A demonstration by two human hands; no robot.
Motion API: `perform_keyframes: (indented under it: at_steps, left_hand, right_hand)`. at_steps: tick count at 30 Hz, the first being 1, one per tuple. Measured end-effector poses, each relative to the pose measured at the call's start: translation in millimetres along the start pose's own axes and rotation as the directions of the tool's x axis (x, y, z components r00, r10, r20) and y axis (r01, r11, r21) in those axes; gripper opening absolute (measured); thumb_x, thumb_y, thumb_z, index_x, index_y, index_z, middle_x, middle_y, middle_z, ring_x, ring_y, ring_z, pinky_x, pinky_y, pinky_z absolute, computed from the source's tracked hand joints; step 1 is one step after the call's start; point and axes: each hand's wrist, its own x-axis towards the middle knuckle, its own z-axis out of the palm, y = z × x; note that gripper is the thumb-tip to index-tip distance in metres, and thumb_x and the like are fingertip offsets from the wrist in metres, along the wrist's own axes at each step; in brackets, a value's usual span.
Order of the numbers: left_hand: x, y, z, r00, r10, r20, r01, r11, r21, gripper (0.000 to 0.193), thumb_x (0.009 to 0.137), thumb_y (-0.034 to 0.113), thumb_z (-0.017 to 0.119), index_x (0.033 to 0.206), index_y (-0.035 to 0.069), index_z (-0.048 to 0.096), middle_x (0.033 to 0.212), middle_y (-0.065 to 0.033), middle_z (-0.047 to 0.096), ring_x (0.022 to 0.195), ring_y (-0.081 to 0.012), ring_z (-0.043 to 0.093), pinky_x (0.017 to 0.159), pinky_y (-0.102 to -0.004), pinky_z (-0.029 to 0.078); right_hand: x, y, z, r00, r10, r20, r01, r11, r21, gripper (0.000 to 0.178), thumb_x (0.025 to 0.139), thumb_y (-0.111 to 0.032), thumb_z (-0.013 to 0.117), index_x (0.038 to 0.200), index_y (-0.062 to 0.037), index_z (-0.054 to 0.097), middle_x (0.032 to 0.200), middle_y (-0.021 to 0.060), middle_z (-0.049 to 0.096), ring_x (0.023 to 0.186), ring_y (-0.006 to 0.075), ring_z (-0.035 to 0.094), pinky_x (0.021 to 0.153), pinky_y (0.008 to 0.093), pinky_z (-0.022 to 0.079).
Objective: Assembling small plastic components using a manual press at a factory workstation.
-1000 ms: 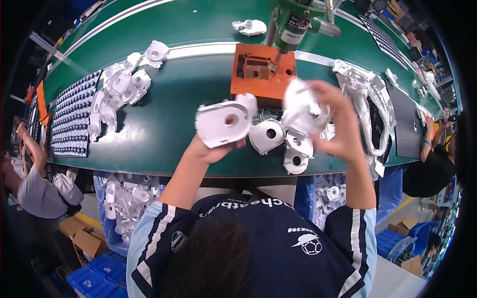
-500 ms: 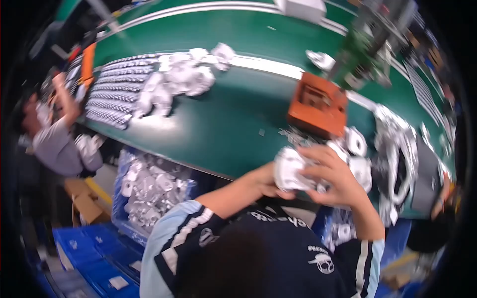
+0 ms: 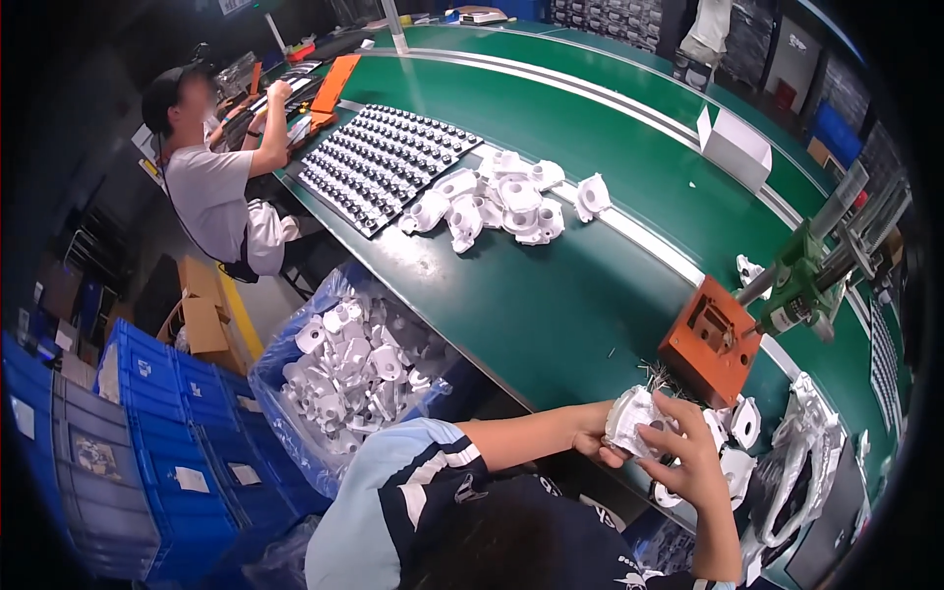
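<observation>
Grasping one white plastic housing (image 3: 627, 425) two-handed over the near edge of a green worktable (image 3: 580, 315), with the left hand (image 3: 592, 434) cupped round its left side and the right hand (image 3: 694, 454) curled onto its right. Held close to the body and tilted, probably for steadiness and a clear view; impossible to tell from here about anything small under the right fingers. Facing an orange fixture block (image 3: 710, 339) beneath a green press (image 3: 798, 287), with thin metal pieces (image 3: 657, 377) strewn at its near foot, seemingly for easy reach. Flanked on the right by loose white housings (image 3: 736, 474) and a crumpled clear plastic bag (image 3: 808, 447); on the left by a heap of similar housings (image 3: 513, 197) beside a tray of dark round parts (image 3: 385, 162) in neat rows, perhaps for counting. Backed by a film-lined blue bin (image 3: 267, 382) full of white parts, stacked blue crates (image 3: 179, 447), cardboard boxes (image 3: 204, 326) on the floor and, far left, a seated co-worker (image 3: 209, 187).
</observation>
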Motion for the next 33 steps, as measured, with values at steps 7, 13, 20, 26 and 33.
perform_keyframes:
  at_steps: [7,13,20,26,33]
  left_hand:
    - [4,40,5,0.706,0.681,-0.194,-0.207,0.461,0.863,0.031,0.091,0.034,0.050,0.085,0.005,0.058,0.068,-0.0028,0.058,0.052,-0.0091,0.053,0.041,-0.0227,0.041]
    - [10,34,24,0.955,0.293,-0.041,-0.128,0.535,0.835,0.029,0.088,0.032,0.057,0.078,0.005,0.061,0.078,-0.0021,0.062,0.060,-0.0058,0.054,0.043,-0.0195,0.038]
    - [25,46,45,0.951,0.307,0.033,-0.180,0.463,0.868,0.022,0.084,0.018,0.063,0.095,0.005,0.050,0.081,-0.0016,0.059,0.076,-0.0088,0.058,0.064,-0.0265,0.045]
    - [42,88,63,0.722,0.599,0.345,0.024,-0.521,0.853,0.022,0.077,0.015,0.063,0.092,0.004,0.050,0.081,-0.0124,0.061,0.079,-0.0296,0.061,0.065,-0.0379,0.046]
    - [92,117,30,0.639,0.251,0.727,0.122,-0.966,0.226,0.010,0.072,0.015,0.059,0.079,0.010,0.055,0.093,-0.0137,0.060,0.096,-0.0289,0.060,0.089,-0.0432,0.044]
  right_hand:
    - [-14,1,5,0.915,0.404,-0.010,-0.393,0.894,0.217,0.092,0.049,-0.009,0.083,0.127,-0.0030,0.033,0.123,0.0153,0.054,0.106,0.0295,0.054,0.087,0.0347,0.044]
    - [-42,8,13,0.906,0.422,-0.017,-0.412,0.892,0.188,0.112,0.047,-0.017,0.088,0.136,-0.0015,0.022,0.127,0.0158,0.051,0.111,0.0302,0.051,0.092,0.0372,0.042]
    - [-76,23,-39,0.792,0.297,-0.534,-0.402,0.911,-0.091,0.090,0.071,-0.055,0.067,0.132,0.0021,0.036,0.133,0.0145,0.043,0.116,0.0273,0.045,0.092,0.0367,0.036]
    - [-324,164,-106,0.179,0.633,-0.753,-0.975,0.216,-0.051,0.032,0.093,-0.017,0.044,0.118,0.0015,0.054,0.115,0.0176,0.056,0.100,0.0299,0.056,0.086,0.0350,0.043]
    - [-337,172,-80,0.306,0.622,-0.720,-0.947,0.279,-0.162,0.030,0.088,-0.013,0.048,0.113,0.0029,0.057,0.097,0.0175,0.057,0.092,0.0318,0.054,0.083,0.0364,0.041]
